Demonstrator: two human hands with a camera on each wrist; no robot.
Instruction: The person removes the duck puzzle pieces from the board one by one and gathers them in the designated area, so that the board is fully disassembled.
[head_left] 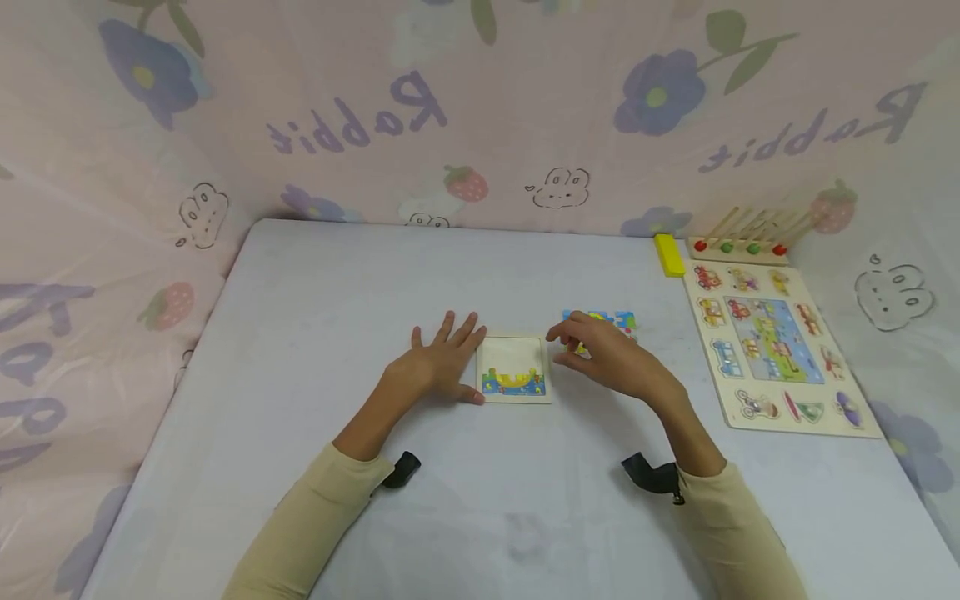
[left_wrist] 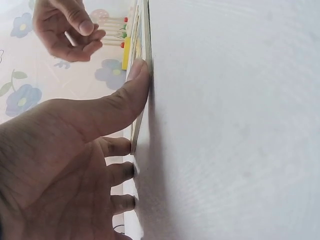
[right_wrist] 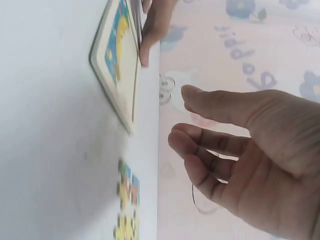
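Observation:
A small square wooden puzzle tray (head_left: 514, 350) lies flat at the middle of the table. Fitted puzzle pieces (head_left: 514, 382) in blue and yellow fill its lower part, while bare wood shows above. My left hand (head_left: 433, 367) rests at the tray's left side with fingers spread, the thumb (left_wrist: 136, 82) pressing the near edge. My right hand (head_left: 613, 357) hovers just right of the tray, fingers loosely bent and nothing between them. Partly hidden beneath it are loose jigsaw pieces (head_left: 625, 319), seen also in the right wrist view as colourful pieces (right_wrist: 129, 190) lying flat.
To the right lies a large wooden vehicle puzzle board (head_left: 712, 367). Behind it stands a wooden rack (head_left: 738, 250) with thin rods and red and green beads, beside a yellow block (head_left: 669, 255). A printed curtain (head_left: 480, 100) hangs behind the table (head_left: 337, 283).

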